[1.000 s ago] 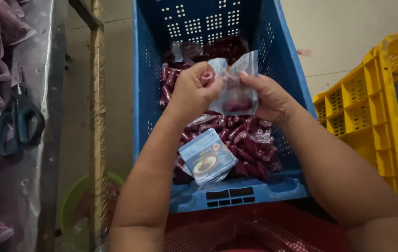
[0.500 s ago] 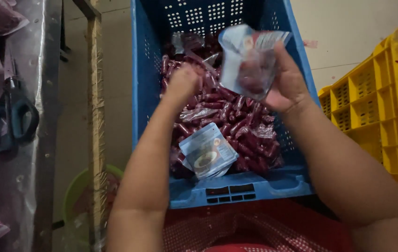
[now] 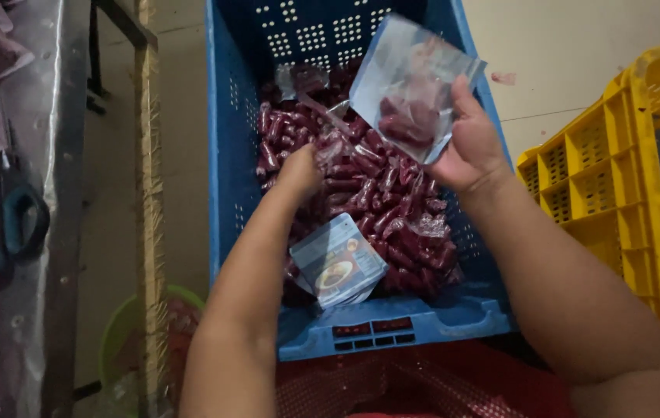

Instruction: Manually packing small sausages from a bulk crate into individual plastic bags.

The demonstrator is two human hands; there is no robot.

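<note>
Two hands: both work over the deep blue perforated plastic crate [image 3: 225, 155], forearms reaching in from the near edge
Right hand [image 3: 471, 147]: grip closed on a clear plastic pouch with a few dark red wrapped sweets inside [image 3: 411, 89], thumb on its right edge, held up above the crate's right wall
Left hand [image 3: 303, 166]: fingers down in the heap of small dark red wrapped sweets [image 3: 376, 201]; whether its grip is closed on any cannot be told
Change from a second ago: both hands then held the pouch together over the heap; now the left has let go and dropped to the sweets, and the right has carried the pouch up and to the right
Flat pouch: a pale blue printed packet [image 3: 338, 263] lies on the sweets near the front wall, where it lay before
Edges: the crate's front rim lies just under the forearms, a yellow slotted plastic crate [image 3: 601, 178] stands near on the right, a wooden post [image 3: 146, 193] close on the left
Open room: bare pale floor between post and blue crate
Left surface: blue-handled scissors [image 3: 5, 220] lie on a grey plastic-covered surface [image 3: 43, 116], well apart from the hands
</note>
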